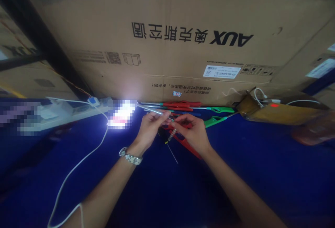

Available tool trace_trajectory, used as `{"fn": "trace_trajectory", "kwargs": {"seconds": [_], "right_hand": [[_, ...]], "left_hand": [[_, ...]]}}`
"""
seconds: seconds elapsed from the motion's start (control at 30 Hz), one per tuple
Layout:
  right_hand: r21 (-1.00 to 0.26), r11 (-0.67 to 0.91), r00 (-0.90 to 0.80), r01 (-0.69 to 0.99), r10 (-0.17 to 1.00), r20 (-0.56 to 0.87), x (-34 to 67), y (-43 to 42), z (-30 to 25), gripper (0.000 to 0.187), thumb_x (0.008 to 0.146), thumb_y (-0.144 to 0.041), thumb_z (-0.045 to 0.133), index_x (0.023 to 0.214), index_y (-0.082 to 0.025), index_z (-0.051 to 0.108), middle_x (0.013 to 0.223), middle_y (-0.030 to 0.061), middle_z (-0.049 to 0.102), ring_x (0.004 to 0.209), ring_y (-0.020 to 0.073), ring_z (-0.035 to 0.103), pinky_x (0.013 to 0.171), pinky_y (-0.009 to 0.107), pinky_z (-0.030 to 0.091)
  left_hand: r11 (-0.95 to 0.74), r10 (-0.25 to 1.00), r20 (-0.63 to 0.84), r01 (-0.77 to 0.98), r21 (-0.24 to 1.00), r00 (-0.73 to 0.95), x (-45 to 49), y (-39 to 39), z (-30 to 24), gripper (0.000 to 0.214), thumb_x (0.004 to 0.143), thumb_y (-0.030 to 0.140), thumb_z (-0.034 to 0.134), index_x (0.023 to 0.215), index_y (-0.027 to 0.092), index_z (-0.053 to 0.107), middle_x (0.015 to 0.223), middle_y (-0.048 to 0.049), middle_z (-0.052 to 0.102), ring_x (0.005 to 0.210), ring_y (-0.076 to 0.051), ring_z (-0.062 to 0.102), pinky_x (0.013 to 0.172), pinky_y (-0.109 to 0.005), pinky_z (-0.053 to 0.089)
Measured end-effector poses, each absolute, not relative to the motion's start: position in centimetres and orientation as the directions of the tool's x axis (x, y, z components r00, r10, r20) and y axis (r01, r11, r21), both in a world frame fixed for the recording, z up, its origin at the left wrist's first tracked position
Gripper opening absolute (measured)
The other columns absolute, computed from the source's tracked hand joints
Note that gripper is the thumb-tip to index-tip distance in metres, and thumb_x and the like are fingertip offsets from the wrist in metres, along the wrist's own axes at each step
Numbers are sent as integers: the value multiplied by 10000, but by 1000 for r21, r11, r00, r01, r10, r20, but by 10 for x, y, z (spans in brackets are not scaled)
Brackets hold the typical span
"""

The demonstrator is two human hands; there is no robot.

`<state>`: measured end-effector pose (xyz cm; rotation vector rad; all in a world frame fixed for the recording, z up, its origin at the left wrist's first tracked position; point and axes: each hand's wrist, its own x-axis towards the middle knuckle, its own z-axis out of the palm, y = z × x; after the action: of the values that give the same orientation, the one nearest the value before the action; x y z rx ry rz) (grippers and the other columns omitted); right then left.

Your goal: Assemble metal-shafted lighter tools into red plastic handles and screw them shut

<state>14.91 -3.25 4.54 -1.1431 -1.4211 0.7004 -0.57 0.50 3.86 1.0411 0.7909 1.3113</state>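
Note:
My left hand (pixel 151 125), with a metal watch (pixel 130 156) on the wrist, pinches a thin silver rod (pixel 150 109) that runs up and left from the fingertips. My right hand (pixel 192 130) is closed on a small clear-handled screwdriver (pixel 171 135) whose thin shaft points down toward the blue cloth. Both hands meet over a row of long lighters with red handles (pixel 181 104) and green handles (pixel 221 109). A red-handled tool (pixel 187 146) lies under my right hand, partly hidden.
A large AUX cardboard box (pixel 167 39) stands right behind the lighters. A white cable (pixel 78 167) loops across the blue cloth (pixel 261 172) from a power strip (pixel 75 111) at left. A brown paper bag (pixel 277 113) with white cords lies at right. A bright blurred patch glows at centre left.

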Motion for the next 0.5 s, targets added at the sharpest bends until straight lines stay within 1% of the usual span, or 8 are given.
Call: {"fn": "trace_trajectory", "kwargs": {"seconds": [0.13,0.27,0.37,0.5], "right_hand": [[-896,365,98,252,912,399,148,-32,44,172,792,-374,762,804,-203,756,743,18,752,641,164,666,630,288,536],[-900,354,141,255,907,397,147,-33,43,219,775,-413,773,782,-196,743,704,15,733,588,152,635,573,277,517],[-923,337,152,186,918,366,147,-33,43,243,748,-412,800,820,-195,719,708,12,720,598,147,635,576,278,530],[-934,342,141,103,924,355,147,-32,42,263,728,-396,824,882,-203,733,742,14,729,641,154,658,616,293,557]], "left_hand": [[3,991,52,-407,913,125,-6,3,45,337,613,363,907,793,122,754,685,-32,727,615,-115,672,664,-240,579],[43,985,32,-423,905,169,-3,0,46,318,623,354,901,798,126,763,723,-48,740,652,-124,690,683,-245,580],[38,980,47,-410,911,194,-4,0,44,313,650,372,885,813,132,768,744,-59,747,675,-140,699,690,-261,582],[-30,975,112,-387,921,191,-5,2,38,320,691,414,859,840,148,763,838,-46,740,690,-121,669,658,-240,560]]}}
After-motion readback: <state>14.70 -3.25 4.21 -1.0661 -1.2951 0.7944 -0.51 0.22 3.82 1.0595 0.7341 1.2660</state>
